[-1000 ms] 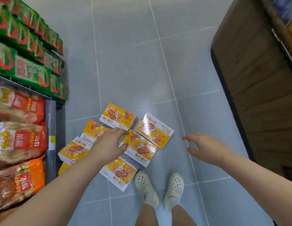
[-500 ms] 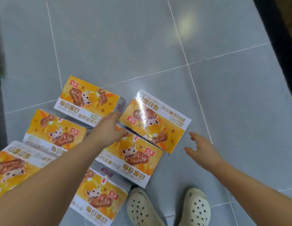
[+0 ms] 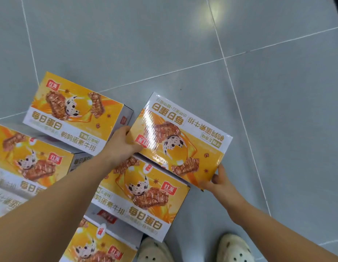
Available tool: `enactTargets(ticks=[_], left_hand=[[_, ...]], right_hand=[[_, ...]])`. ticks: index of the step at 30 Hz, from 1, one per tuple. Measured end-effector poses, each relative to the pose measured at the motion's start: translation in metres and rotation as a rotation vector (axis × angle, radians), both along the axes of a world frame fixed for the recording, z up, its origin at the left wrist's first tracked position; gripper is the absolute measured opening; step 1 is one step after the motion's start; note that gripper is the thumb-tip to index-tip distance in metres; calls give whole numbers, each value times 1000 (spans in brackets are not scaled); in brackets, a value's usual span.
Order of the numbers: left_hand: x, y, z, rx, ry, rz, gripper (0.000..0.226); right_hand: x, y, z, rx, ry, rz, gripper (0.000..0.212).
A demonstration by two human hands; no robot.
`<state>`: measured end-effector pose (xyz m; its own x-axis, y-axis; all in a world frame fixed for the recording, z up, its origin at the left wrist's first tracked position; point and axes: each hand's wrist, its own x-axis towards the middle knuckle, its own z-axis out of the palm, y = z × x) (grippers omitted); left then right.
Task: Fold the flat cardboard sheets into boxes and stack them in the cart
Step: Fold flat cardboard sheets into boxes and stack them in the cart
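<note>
Several orange-and-white printed cardboard boxes lie on the grey tiled floor. The rightmost box (image 3: 181,140) is held at two corners: my left hand (image 3: 121,144) grips its near-left corner, thumb on the printed top, and my right hand (image 3: 219,181) grips its near-right corner from below. Beside it lie a far box (image 3: 73,112), a middle box (image 3: 143,197) under my left forearm, a left box (image 3: 28,157) and a near box (image 3: 96,246). No cart is in view.
My two feet in cream perforated clogs (image 3: 234,248) stand just below the boxes. Grey floor tiles (image 3: 183,44) stretch beyond and to the right of the boxes. A dark edge shows at the top right corner.
The view has dropped closer to the floor. My left hand moved onto the rightmost box's corner and my right hand, open in the air before, now grips its other corner.
</note>
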<state>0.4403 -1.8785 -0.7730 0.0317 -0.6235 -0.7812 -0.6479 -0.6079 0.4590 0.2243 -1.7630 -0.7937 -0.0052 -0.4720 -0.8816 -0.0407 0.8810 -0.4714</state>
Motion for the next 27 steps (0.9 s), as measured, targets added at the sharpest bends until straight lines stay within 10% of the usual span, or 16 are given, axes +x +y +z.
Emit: enactTargets(ticks=[8, 19, 27], left_hand=[[-17, 20, 70, -206, 130, 159, 50], [-20, 61, 286, -261, 306, 287, 91], [10, 70, 494, -455, 53, 121, 108]], right_hand=[[-23, -14, 76, -119, 120, -312, 16], [-28, -30, 289, -348, 172, -231, 65], [-8, -52, 491, -525, 347, 318, 103]])
